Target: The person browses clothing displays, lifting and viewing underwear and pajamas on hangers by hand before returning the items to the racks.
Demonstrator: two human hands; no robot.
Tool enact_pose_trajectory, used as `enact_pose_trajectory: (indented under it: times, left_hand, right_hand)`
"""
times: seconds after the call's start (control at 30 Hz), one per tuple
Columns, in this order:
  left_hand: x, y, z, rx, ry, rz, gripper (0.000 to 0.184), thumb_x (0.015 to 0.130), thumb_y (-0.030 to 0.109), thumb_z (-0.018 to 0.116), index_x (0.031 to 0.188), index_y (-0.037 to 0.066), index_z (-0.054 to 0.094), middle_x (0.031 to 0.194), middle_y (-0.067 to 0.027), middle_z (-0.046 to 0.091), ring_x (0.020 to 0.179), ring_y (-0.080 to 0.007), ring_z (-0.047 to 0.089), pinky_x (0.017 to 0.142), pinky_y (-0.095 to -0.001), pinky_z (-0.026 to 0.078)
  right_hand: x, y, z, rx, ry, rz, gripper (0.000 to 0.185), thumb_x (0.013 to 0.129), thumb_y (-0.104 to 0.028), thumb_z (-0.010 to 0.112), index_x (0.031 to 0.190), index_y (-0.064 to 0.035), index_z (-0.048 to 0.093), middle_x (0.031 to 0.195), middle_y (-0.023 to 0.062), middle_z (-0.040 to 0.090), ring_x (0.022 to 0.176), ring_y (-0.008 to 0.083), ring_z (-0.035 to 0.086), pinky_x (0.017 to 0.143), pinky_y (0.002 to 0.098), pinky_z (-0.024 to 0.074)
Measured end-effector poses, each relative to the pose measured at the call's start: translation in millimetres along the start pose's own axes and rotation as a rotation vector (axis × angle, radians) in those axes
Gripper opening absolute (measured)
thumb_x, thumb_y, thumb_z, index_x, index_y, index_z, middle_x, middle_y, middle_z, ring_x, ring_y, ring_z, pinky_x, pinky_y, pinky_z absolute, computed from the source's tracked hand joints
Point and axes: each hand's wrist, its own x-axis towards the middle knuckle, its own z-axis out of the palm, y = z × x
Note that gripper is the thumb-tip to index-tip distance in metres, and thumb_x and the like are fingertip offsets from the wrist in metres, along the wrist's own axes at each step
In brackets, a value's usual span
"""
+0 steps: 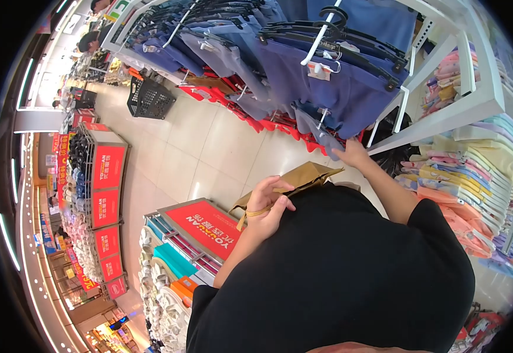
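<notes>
My right hand (353, 154) reaches to the low end of the clothes rack, its fingers closed on the edge of a grey-blue garment (318, 134) hanging there. Above it hang blue trousers (321, 88) on black clip hangers, with a white tag near the top. My left hand (268, 203) is in front of my black shirt, fingers loosely bent and apart, with nothing visible in them. A tan band circles that wrist. Just beyond the left hand is a brown paper bag (303, 176), partly hidden by the hand and shirt; whether it hangs from the wrist I cannot tell.
White rack posts (444, 115) stand close by my right arm. Pastel clothes (450, 182) hang at the right. A red-signed display stand (203, 226) with shoes is near my left arm. Farther off are a black basket (150, 97) on the tiled floor and another shoe stand (106, 194).
</notes>
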Motion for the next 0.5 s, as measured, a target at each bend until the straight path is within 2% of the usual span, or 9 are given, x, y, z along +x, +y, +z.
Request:
enact_pose_trajectory:
  times: [0.1,0.3,0.4,0.5]
  left_hand:
    - [-5.6,-0.7,-6.0,-0.006,0.039,-0.024,0.042,0.095,-0.004,0.050,0.135,0.003,0.040,0.112,-0.0174,0.058,0.074,-0.0150,0.062,0.066,-0.0270,0.055]
    - [-15.8,-1.8,-14.4,-0.013,0.161,-0.028,0.038,0.096,-0.004,0.050,0.133,0.001,0.042,0.109,-0.0162,0.059,0.073,-0.0121,0.059,0.064,-0.0251,0.054]
    - [-21.9,-5.9,-20.2,0.016,0.263,-0.024,0.036,0.096,-0.004,0.050,0.131,0.001,0.044,0.106,-0.0151,0.060,0.069,-0.0108,0.058,0.062,-0.0237,0.052]
    - [-27.3,-6.7,-25.8,0.031,0.389,-0.081,0.034,0.096,-0.003,0.051,0.130,0.002,0.045,0.103,-0.0133,0.060,0.065,-0.0096,0.056,0.059,-0.0226,0.051]
  right_hand:
    - [11.9,-4.3,20.2,0.071,-0.253,0.097,0.071,0.084,-0.043,0.065,0.132,0.0056,0.046,0.125,0.0303,0.057,0.114,0.0414,0.058,0.099,0.0447,0.0456]
    - [40.3,11.4,60.0,0.172,-0.297,0.060,0.044,0.089,-0.025,0.058,0.126,-0.0008,0.055,0.113,0.0272,0.064,0.107,0.0398,0.061,0.093,0.0481,0.0470]
    - [42.0,10.0,65.5,0.182,-0.238,-0.054,0.037,0.089,-0.022,0.057,0.119,0.0005,0.059,0.108,0.0279,0.064,0.103,0.0415,0.062,0.090,0.0481,0.0478]
    - [31.0,5.7,55.5,0.258,-0.368,-0.119,0.033,0.088,-0.018,0.055,0.114,0.0018,0.061,0.103,0.0276,0.065,0.101,0.0423,0.062,0.087,0.0456,0.0479]
